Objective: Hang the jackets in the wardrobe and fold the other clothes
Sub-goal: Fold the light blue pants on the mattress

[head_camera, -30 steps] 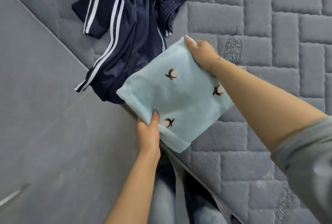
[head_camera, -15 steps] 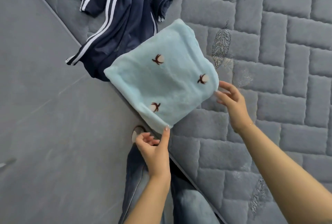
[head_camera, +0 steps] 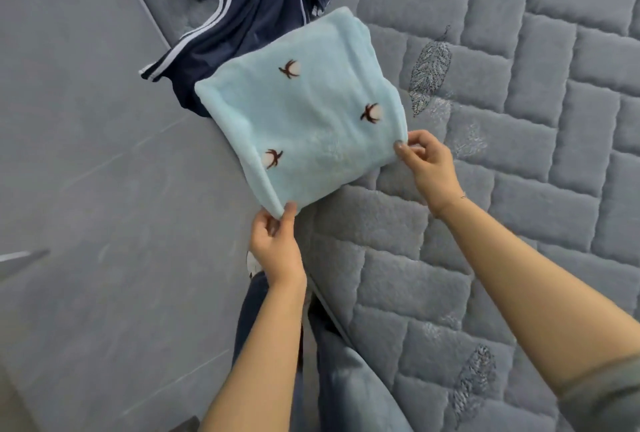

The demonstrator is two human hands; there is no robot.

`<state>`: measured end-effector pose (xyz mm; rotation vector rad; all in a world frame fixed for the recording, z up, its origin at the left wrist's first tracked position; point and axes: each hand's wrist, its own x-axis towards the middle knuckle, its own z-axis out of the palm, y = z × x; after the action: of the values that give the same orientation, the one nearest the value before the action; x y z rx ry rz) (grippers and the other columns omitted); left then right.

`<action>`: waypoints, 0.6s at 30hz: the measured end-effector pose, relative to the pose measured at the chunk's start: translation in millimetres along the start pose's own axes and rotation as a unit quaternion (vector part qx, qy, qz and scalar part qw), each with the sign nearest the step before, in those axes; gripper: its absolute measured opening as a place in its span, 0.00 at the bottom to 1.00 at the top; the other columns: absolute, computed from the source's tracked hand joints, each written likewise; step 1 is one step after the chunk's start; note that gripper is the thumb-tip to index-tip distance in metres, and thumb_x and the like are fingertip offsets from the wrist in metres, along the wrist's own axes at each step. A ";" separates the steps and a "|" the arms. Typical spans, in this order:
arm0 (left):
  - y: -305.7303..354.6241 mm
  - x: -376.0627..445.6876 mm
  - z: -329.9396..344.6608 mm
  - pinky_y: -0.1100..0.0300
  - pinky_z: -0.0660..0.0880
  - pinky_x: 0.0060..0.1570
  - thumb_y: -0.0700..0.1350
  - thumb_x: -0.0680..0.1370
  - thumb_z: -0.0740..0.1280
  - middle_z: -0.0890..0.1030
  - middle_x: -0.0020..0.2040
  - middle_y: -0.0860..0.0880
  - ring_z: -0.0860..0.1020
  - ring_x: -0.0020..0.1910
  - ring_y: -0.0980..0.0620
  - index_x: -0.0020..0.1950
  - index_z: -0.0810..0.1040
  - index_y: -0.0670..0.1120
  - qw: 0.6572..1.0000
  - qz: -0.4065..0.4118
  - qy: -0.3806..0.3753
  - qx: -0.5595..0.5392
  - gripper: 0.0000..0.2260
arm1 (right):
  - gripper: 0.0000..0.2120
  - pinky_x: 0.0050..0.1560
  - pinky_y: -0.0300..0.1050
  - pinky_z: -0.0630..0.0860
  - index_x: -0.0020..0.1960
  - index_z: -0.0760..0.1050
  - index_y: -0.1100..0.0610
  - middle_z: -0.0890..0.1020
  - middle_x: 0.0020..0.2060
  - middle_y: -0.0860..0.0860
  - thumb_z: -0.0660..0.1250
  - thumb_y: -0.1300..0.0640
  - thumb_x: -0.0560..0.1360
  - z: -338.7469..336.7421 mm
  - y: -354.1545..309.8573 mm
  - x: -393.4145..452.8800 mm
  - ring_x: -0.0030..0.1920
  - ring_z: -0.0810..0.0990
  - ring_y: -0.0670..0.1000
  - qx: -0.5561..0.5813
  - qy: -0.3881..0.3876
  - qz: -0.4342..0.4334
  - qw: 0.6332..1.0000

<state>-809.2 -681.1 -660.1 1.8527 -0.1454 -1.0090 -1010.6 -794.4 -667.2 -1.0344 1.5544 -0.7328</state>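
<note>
No readable text, labels, brands or numbers anywhere; wide-angle view perhaps too soft for small print.

Even, soft, cool lighting with faint shadows; wide-angle bending at the edges and slight overall softness.

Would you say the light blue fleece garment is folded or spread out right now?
Folded: the light blue fleece garment forms a compact square with rounded doubled edges, pinched at two corners by the left hand and right hand.

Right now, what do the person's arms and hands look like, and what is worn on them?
Both forearms are bare. The right arm has a grey sleeve pushed up near the elbow and a thin bracelet at the wrist. The left hand shows no ring or watch. Nails on the right hand look painted.
</note>
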 end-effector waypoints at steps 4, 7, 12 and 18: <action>11.4 10.9 -49.1 0.74 0.74 0.45 0.49 0.70 0.75 0.83 0.48 0.52 0.80 0.46 0.66 0.47 0.81 0.55 0.981 0.066 -0.125 0.130 0.08 | 0.07 0.44 0.34 0.69 0.46 0.77 0.58 0.77 0.36 0.49 0.63 0.63 0.81 -34.9 -2.3 11.2 0.38 0.72 0.40 -0.068 -0.011 -0.023 0.997; 3.0 31.5 -57.5 0.80 0.69 0.42 0.43 0.71 0.76 0.75 0.47 0.49 0.76 0.44 0.66 0.47 0.82 0.50 0.945 0.088 -0.164 0.268 0.06 | 0.06 0.49 0.40 0.71 0.48 0.77 0.64 0.78 0.42 0.55 0.63 0.63 0.81 -41.3 9.1 13.5 0.43 0.74 0.47 -0.118 -0.023 -0.006 0.993; -17.5 47.4 -46.2 0.73 0.71 0.43 0.43 0.76 0.72 0.79 0.48 0.49 0.78 0.51 0.50 0.52 0.80 0.43 0.923 0.017 -0.208 0.323 0.07 | 0.08 0.49 0.47 0.71 0.51 0.76 0.65 0.77 0.43 0.55 0.60 0.62 0.82 -25.8 24.5 12.0 0.44 0.73 0.49 -0.145 -0.015 0.042 0.988; -42.6 3.2 -40.5 0.61 0.76 0.55 0.43 0.77 0.71 0.83 0.56 0.55 0.80 0.60 0.56 0.56 0.77 0.55 0.975 -0.127 -0.174 0.049 0.11 | 0.10 0.54 0.48 0.76 0.53 0.73 0.53 0.77 0.54 0.57 0.62 0.66 0.76 1.4 23.7 -28.8 0.52 0.77 0.52 0.064 0.164 0.023 0.984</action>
<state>-792.6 -632.6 -689.0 1.7983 -0.1710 -1.5264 -1013.6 -758.2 -675.6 -0.8088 1.7789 -0.9955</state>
